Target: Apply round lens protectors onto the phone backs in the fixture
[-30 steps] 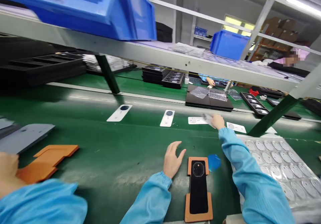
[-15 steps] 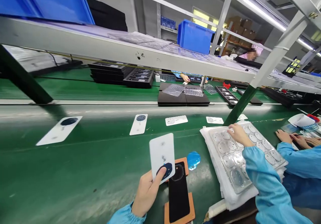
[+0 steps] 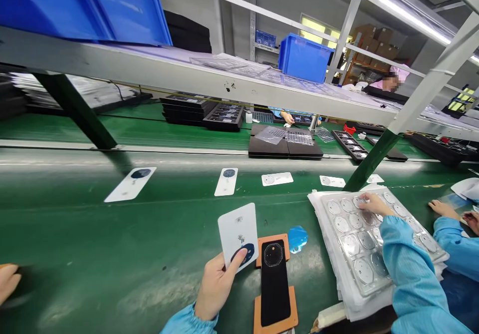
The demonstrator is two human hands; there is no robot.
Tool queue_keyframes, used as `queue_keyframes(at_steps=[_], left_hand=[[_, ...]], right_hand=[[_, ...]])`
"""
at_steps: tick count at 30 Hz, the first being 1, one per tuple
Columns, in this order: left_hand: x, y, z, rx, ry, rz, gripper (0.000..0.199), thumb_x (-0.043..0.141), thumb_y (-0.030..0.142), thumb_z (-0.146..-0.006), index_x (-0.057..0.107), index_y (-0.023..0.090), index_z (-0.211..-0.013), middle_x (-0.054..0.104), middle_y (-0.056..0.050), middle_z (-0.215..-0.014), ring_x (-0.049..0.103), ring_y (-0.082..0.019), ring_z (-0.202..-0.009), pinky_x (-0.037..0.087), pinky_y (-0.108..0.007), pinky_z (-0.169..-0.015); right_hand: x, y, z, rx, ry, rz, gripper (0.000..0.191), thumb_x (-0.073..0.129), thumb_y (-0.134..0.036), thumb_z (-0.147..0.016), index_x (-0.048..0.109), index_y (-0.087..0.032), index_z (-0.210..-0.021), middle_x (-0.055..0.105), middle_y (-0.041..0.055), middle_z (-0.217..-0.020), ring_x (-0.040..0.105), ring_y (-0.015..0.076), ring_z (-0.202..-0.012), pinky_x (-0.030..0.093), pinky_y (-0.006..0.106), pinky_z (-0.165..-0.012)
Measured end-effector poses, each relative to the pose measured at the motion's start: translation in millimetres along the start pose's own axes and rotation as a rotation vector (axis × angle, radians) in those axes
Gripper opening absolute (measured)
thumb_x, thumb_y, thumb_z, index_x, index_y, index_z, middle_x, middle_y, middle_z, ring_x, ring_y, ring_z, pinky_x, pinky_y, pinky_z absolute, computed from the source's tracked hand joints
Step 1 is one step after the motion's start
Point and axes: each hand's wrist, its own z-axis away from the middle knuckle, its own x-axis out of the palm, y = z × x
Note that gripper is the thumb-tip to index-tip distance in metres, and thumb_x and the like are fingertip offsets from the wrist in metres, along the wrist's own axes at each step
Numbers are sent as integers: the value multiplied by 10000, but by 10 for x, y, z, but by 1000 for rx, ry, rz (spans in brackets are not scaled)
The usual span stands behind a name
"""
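In my left hand [image 3: 220, 281] is a white phone back cover [image 3: 239, 229] with a dark round camera area, tilted up and gripped by its lower edge, thumb on the dark circle. Just right of it, a black phone-shaped part [image 3: 276, 294] with a round camera ring lies in an orange holder [image 3: 294, 301]. A blue round film piece [image 3: 298, 239] is beside the holder. My right hand [image 3: 374, 205] reaches into a clear plastic tray [image 3: 368, 286] of round clear pieces, fingertips bent together over one pocket; what they grip is hidden.
White covers [image 3: 130, 184] lie spaced along the green bench [image 3: 93, 264]. A green and white post [image 3: 370, 162] rises behind the tray. Other people's hands show at the left edge [image 3: 7, 281], at right [image 3: 445, 209], and across the bench [image 3: 288, 118]. An overhead shelf [image 3: 179, 72] carries blue bins.
The view has shifted left, so most things sit further right. The white cover has moved away from the black part, uncovering its camera ring. Another person's blurred hand has appeared at the left edge.
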Motion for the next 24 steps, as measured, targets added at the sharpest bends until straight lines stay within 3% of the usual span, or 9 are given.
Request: queue_keyframes(at_steps=[3,7,10,11,13,16,19,22,24], left_hand=[[-30,-19,-9,-50,57,72,676,709,699,-648,759,130,-1010,714,-106,-1104,663,-315,-1067,566,-323,-871],[-9,-8,7,-113,154,216,661,768,632,-618,737,101,-1011,718,-124,-1082,680,-297,-1030,573,-316,-861],[32,16,26,-131,158,285,607,801,567,-607,735,78,-961,727,-139,-1024,700,-284,-938,578,-317,-804],[44,18,29,-132,148,320,595,808,545,-609,734,77,-969,726,-139,-1030,702,-277,-928,579,-315,-799],[62,9,37,-128,126,385,573,815,511,-622,732,81,-991,721,-137,-1059,703,-264,-931,579,-309,-802],[79,-40,63,-118,99,429,553,797,510,-668,731,86,-1017,716,-133,-1083,701,-253,-944,577,-301,-808],[84,-120,76,-98,128,403,550,789,514,-692,732,82,-1027,718,-134,-1073,699,-258,-950,571,-304,-811],[71,-188,64,-83,199,368,551,797,506,-693,735,72,-1027,718,-144,-1067,697,-277,-970,566,-323,-830],[50,-208,58,-87,234,370,560,807,502,-686,736,69,-1033,713,-153,-1079,694,-291,-988,564,-340,-842]], right_hand=[[-67,-120,-37,29,-16,31,358,767,-273,-564,677,-153,-889,627,81,-849,596,227,-803,421,303,-725],[-162,-340,151,-8,-3,69,342,617,-212,-694,601,-182,-1034,612,59,-740,589,225,-685,395,322,-675],[-183,-590,523,-111,19,34,342,448,-246,-847,564,-215,-1167,651,107,-862,641,238,-672,413,370,-691],[-175,-696,692,-199,53,-63,347,407,-302,-893,565,-257,-1199,660,93,-983,660,231,-658,440,385,-701],[-119,-941,1086,-352,-12,-280,400,413,-472,-929,544,-350,-1286,640,49,-1152,693,251,-731,508,411,-706],[140,-1367,1678,-368,-226,-519,565,584,-544,-876,499,-299,-1378,672,53,-1000,699,231,-799,587,365,-722],[620,-1762,2032,-401,-272,-635,431,618,-534,-871,643,-194,-1136,700,78,-945,695,213,-829,599,324,-723],[1112,-2044,2150,-511,-93,-615,273,602,-446,-914,702,-198,-966,714,65,-886,686,202,-768,592,334,-690],[1340,-2173,2197,-659,80,-555,211,543,-325,-962,714,-222,-1028,719,65,-939,681,211,-819,587,370,-732]])
